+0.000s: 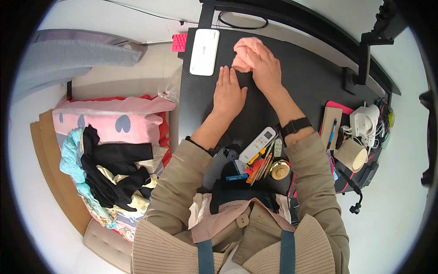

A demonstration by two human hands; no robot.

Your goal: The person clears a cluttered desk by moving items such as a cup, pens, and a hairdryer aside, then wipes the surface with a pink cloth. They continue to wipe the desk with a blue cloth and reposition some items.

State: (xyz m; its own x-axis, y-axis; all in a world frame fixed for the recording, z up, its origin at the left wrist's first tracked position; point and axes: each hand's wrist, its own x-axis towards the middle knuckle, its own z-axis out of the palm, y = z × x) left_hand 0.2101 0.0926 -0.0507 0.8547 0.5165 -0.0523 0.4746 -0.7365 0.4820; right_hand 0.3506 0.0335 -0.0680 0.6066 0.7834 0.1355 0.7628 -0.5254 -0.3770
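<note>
Near the far side of a black desk (301, 75), my right hand (267, 68) grips a crumpled pink fluffy cloth (244, 51) that touches the desktop. My left hand (228, 89) lies flat on the desk, palm down, with nothing in it; its fingertips are just short of the cloth's near left edge. To the left of the cloth lies a flat white rectangular device (204, 51) bearing writing. Between my forearms, close to my body, are a white remote control (257, 145), several pens and pencils (263, 167), and a round gold-lidded container (280, 170).
At the right are a notebook (330, 126) with a blue pen, a tipped paper cup (352, 156), and a white power strip with cables (366, 120). A black monitor arm (364, 58) stands at the far right. Clothes (116, 171) are heaped on a bed at the left.
</note>
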